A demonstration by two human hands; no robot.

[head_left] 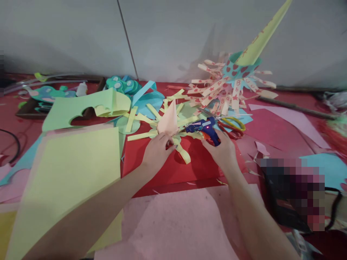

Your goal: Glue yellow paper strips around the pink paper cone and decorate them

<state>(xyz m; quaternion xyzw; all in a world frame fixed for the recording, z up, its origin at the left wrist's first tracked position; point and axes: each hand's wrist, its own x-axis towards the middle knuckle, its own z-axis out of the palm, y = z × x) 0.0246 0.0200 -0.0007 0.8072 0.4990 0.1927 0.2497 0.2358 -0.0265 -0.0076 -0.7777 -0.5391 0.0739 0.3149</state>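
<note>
My right hand [222, 148] is wrapped around the handle of a blue hot glue gun [199, 125], which has a small red light lit on its side. The gun's nozzle points left, at the base of a peach paper cone [168, 121]. Closed at the foot of that cone, my left hand [159, 150] pinches its lower edge; the fingertips are partly hidden. Pale yellow paper strips [142, 135] spread out around the cone like rays. Beneath them lies a red sheet [154, 177].
Scissors [233, 124] with yellow and red handles lie behind my right hand. A decorated paper piece [238, 68] with a tall cone stands at the back right. Yellow sheets [76, 169] lie left, a pink sheet [176, 224] in front. A brown tray [24, 112] sits at the back left.
</note>
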